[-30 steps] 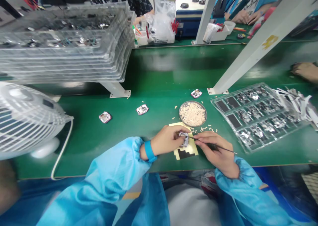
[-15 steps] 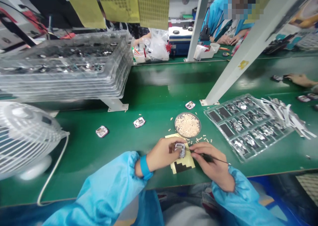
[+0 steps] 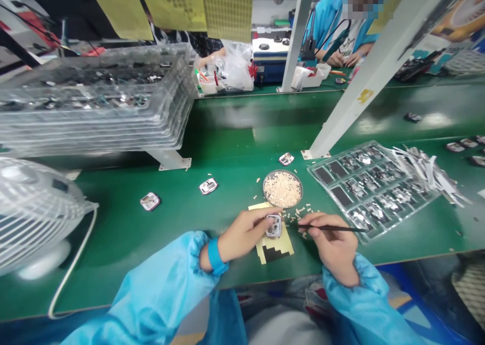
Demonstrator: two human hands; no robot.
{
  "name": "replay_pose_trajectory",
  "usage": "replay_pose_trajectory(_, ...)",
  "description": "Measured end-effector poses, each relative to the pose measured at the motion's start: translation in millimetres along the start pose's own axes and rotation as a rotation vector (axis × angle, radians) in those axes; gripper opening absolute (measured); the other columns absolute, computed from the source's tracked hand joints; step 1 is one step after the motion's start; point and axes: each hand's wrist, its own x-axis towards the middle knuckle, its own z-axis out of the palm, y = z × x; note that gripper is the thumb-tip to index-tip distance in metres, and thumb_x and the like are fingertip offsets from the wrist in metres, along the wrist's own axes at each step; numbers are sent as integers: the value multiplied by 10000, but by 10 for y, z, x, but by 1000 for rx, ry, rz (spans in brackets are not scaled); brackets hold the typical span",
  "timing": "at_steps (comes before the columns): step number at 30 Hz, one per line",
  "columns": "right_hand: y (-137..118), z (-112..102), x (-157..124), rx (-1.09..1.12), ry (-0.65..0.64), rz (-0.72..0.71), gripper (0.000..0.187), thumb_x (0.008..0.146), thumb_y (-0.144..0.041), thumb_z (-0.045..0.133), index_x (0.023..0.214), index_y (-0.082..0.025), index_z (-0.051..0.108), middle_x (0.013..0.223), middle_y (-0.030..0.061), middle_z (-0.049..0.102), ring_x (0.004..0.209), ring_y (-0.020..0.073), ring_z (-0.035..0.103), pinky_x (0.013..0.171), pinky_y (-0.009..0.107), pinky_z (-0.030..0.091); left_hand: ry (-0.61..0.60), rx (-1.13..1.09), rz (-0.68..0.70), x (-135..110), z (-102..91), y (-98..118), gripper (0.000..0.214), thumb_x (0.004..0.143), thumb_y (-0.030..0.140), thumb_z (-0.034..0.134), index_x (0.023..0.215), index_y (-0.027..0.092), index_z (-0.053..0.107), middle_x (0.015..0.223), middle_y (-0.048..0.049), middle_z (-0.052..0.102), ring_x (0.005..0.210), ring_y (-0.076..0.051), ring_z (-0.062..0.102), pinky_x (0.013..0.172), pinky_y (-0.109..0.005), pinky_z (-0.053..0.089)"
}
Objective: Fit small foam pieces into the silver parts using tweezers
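Observation:
My left hand (image 3: 242, 234) grips a small rounded-square device housing (image 3: 273, 226), its pale rim and inner parts facing up, over a yellow sheet with black patches (image 3: 278, 253). Thumb and fingers press on its edges. In my right hand (image 3: 335, 244) are slim black tweezers (image 3: 343, 228), lying almost level; their tip is right of the housing and apart from it. Tiny cream-coloured pieces (image 3: 291, 216) are scattered on the bench near the tip. Just beyond stands a round dish (image 3: 264, 189) heaped with more such pieces.
Similar housings lie at left (image 3: 150, 201), centre (image 3: 208, 186) and behind the dish (image 3: 286, 158). A clear parts tray (image 3: 329, 181) and pale strips (image 3: 432, 170) are at right. A white fan (image 3: 41, 213), stacked trays (image 3: 94, 128) and a slanted post (image 3: 348, 92) stand around. Co-workers sit opposite.
The tweezers have drawn away from the housing to the right and turned more level. My left hand still holds the housing. A co-worker's hand at far right has left the view.

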Motion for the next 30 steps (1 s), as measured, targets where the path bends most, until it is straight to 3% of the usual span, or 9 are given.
replay_pose_trajectory(5, 51, -12, -22, 31, -123, 109, 105, 889, -147, 682, 948, -211, 623, 931, 72, 708, 863, 200, 697, 692, 323, 601, 11, -31, 54, 7, -22, 29, 368, 991, 343, 522, 1304, 200, 652, 1272, -55, 664, 1164, -217, 627, 1042, -341, 468)
replay_pose_trajectory(9, 29, 27, -28, 112, -141, 199, 42, 930, -208, 642, 930, -202, 600, 874, 51, 694, 700, 149, 668, 615, 268, 566, 59, -85, 79, 12, -49, 51, 337, 985, 336, 537, 1255, 192, 681, 1227, -57, 688, 1154, -214, 634, 1042, -339, 473)
replay_pose_trajectory(12, -79, -11, -40, 215, -120, 245, 200, 1000, -335, 526, 864, -190, 550, 772, 46, 664, 649, 155, 634, 592, 279, 533, 139, -172, 8, 23, -62, 21, 333, 959, 331, 572, 1231, 163, 667, 1216, -83, 690, 1109, -220, 654, 975, -336, 521)
replay_pose_trajectory(15, -227, -243, 1, 217, -43, 305, 362, 1053, -415, 344, 786, -203, 468, 669, 36, 619, 621, 174, 605, 606, 310, 503, 170, -300, -5, 45, -53, -29, 321, 896, 287, 645, 1182, 148, 602, 1214, -111, 673, 976, -202, 686, 848, -304, 562)
replay_pose_trajectory(18, -298, -693, 191, -82, 63, 311, 364, 1033, -473, 378, 810, -210, 493, 595, -10, 549, 518, 154, 529, 524, 277, 431, 201, -395, 21, 65, -21, -61, 308, 843, 253, 701, 1074, 160, 520, 1128, -93, 672, 859, -171, 688, 746, -266, 562)
replay_pose_trajectory(21, -209, -1189, 512, -757, 162, 223, 343, 929, -519, 578, 883, -185, 644, 719, 20, 626, 619, 158, 561, 593, 269, 418, 224, -378, -27, 73, 9, -80, 342, 842, 289, 715, 1055, 175, 474, 950, -48, 673, 778, -158, 673, 586, -205, 511)
replay_pose_trajectory(24, -33, -1518, 811, -1214, 25, 317, 365, 925, -523, 551, 1008, -203, 706, 692, 20, 653, 595, 172, 579, 590, 279, 405, 197, -301, -81, 75, 15, -91, 395, 834, 344, 728, 1108, 163, 510, 934, -49, 665, 777, -159, 666, 561, -197, 499)
replay_pose_trajectory(28, 134, -1633, 1018, -1314, -91, 340, 308, 874, -485, 639, 1056, -251, 721, 791, 25, 704, 735, 199, 644, 636, 269, 407, 139, -218, -110, 74, -3, -86, 388, 829, 414, 728, 1060, 126, 608, 930, -73, 695, 785, -158, 671, 710, -240, 557)
replay_pose_trajectory(30, 160, -1621, 1068, -1321, -150, 345, 291, 853, -477, 668, 1039, -262, 728, 803, 22, 710, 741, 196, 647, 625, 262, 394, 125, -189, -131, 72, -9, -74, 412, 819, 450, 729, 1047, 120, 635, 867, -68, 704, 745, -159, 665, 678, -237, 561)
